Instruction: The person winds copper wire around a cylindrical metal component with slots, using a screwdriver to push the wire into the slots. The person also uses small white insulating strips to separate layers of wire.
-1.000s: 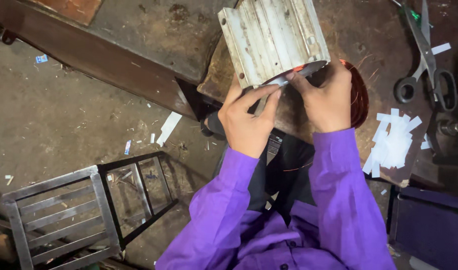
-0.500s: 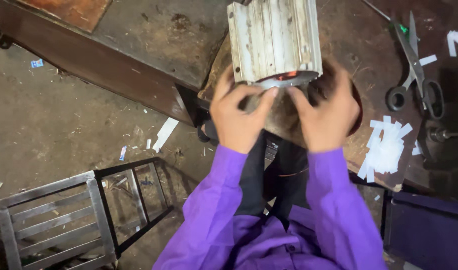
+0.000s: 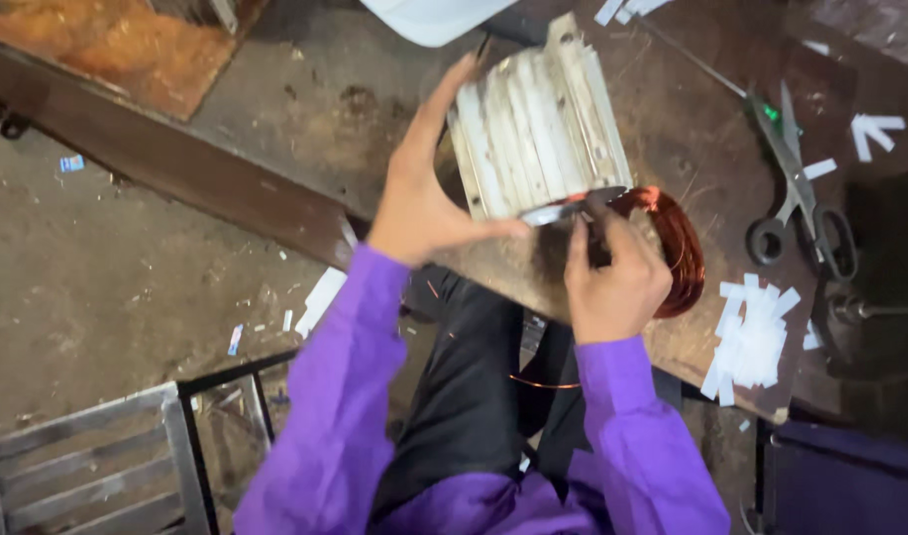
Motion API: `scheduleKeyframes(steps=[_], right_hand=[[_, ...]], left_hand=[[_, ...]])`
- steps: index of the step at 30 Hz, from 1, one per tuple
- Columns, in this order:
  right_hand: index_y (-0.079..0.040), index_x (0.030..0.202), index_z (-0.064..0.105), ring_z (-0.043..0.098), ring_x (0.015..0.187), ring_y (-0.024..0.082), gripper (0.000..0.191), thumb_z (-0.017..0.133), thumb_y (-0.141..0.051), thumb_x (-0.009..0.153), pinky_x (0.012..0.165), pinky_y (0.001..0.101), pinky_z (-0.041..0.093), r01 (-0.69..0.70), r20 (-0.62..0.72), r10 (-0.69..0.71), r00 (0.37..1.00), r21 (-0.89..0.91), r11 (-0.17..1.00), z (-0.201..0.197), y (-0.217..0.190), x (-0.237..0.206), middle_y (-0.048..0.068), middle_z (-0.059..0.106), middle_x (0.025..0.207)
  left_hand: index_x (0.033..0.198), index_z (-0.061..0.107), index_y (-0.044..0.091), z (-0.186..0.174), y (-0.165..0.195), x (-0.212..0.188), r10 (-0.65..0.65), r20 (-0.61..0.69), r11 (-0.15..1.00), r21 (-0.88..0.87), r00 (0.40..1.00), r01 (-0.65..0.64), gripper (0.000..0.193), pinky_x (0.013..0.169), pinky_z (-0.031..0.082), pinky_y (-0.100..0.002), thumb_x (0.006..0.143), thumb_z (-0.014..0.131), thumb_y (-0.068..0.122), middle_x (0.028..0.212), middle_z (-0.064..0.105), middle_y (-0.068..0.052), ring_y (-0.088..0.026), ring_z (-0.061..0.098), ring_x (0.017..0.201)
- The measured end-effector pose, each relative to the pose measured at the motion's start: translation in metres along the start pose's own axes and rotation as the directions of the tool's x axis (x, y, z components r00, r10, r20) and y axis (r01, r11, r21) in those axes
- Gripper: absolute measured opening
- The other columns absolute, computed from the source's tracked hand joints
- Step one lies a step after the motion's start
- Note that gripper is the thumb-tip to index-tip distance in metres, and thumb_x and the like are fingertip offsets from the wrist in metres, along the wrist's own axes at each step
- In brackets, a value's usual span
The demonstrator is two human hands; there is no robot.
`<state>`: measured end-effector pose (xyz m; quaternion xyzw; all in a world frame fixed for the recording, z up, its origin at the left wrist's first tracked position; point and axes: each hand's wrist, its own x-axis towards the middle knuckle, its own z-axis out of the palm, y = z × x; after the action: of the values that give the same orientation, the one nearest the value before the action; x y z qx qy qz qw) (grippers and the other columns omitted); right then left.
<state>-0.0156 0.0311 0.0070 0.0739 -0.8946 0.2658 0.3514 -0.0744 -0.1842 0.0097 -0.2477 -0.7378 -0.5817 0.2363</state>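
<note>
A ribbed, whitish metal motor housing point(image 3: 538, 119) stands tilted on a worn wooden workbench point(image 3: 692, 109). My left hand point(image 3: 424, 193) grips its left side and lower rim, fingers spread along the ribs. My right hand point(image 3: 612, 277) presses at the housing's open lower end, fingertips pinching something small there that I cannot make out. A coil of copper wire point(image 3: 677, 243) lies just right of that hand, partly hidden by it. Both sleeves are purple.
Scissors point(image 3: 801, 203) lie on the bench at right, with a pile of white paper strips point(image 3: 756, 337) below them. A rusty steel beam point(image 3: 176, 168) runs along the bench's left. A grey metal frame point(image 3: 87, 466) sits on the dirty floor lower left.
My left hand has shifted from the housing's lower rim up onto its left side. The housing now tilts right. The copper coil shows more beside my right hand.
</note>
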Motion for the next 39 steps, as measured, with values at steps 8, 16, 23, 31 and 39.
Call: scheduleKeyframes(steps=[8, 16, 23, 31, 39], right_hand=[[-0.005, 0.1, 0.075, 0.074, 0.086, 0.033, 0.015, 0.083, -0.011, 0.09, 0.076, 0.0392, 0.057, 0.0, -0.089, -0.009, 0.996, -0.098, 0.995, 0.014, 0.01, 0.016, 0.015, 0.074, 0.096], [-0.001, 0.093, 0.067, 0.068, 0.069, 0.032, 0.019, 0.081, -0.01, 0.085, 0.064, 0.0408, 0.053, 0.041, -0.046, -0.045, 0.998, -0.083, 0.996, 0.008, 0.012, 0.051, 0.015, 0.068, 0.08], [-0.002, 0.109, 0.07, 0.072, 0.081, 0.027, 0.017, 0.077, -0.003, 0.093, 0.073, 0.0351, 0.056, 0.076, -0.023, -0.074, 0.997, 0.085, 0.993, -0.014, 0.01, 0.037, 0.014, 0.07, 0.098], [-0.009, 0.103, 0.077, 0.068, 0.072, 0.028, 0.015, 0.081, -0.007, 0.089, 0.065, 0.0366, 0.052, 0.197, 0.014, -0.196, 0.98, -0.115, 0.974, -0.005, 0.006, 0.046, 0.01, 0.073, 0.089], [-0.013, 0.098, 0.077, 0.067, 0.068, 0.027, 0.014, 0.085, -0.017, 0.087, 0.064, 0.039, 0.051, 0.215, 0.048, -0.209, 0.977, -0.216, 0.952, 0.0, -0.002, 0.058, 0.005, 0.071, 0.079]], left_hand=[[0.163, 0.034, 0.009, 0.036, 0.029, -0.018, -0.105, -0.289, 0.954, 0.24, 0.952, 0.178, 0.133, 0.118, 0.048, -0.044, 0.058, 0.102, 0.054, 0.147, 0.061, -0.017, -0.034, 0.062, 0.135], [0.159, 0.033, 0.004, 0.032, 0.039, -0.005, -0.155, -0.272, 0.919, 0.314, 0.95, 0.24, 0.133, 0.115, 0.041, -0.046, 0.056, 0.101, 0.054, 0.137, 0.067, -0.017, -0.031, 0.065, 0.128], [0.158, 0.034, 0.002, 0.03, 0.04, -0.002, -0.159, -0.297, 0.918, 0.307, 0.942, 0.252, 0.131, 0.109, 0.047, -0.044, 0.056, 0.101, 0.049, 0.131, 0.07, -0.018, -0.032, 0.07, 0.12], [0.158, 0.033, -0.001, 0.028, 0.041, 0.001, -0.279, -0.313, 0.952, 0.035, 0.908, 0.305, 0.122, 0.099, 0.061, -0.035, 0.064, 0.101, 0.034, 0.121, 0.077, -0.019, -0.024, 0.078, 0.112], [0.157, 0.037, -0.002, 0.021, 0.034, 0.002, -0.318, -0.348, 0.944, -0.025, 0.882, 0.33, 0.118, 0.099, 0.06, -0.035, 0.063, 0.1, 0.034, 0.12, 0.077, -0.019, -0.024, 0.078, 0.113]])
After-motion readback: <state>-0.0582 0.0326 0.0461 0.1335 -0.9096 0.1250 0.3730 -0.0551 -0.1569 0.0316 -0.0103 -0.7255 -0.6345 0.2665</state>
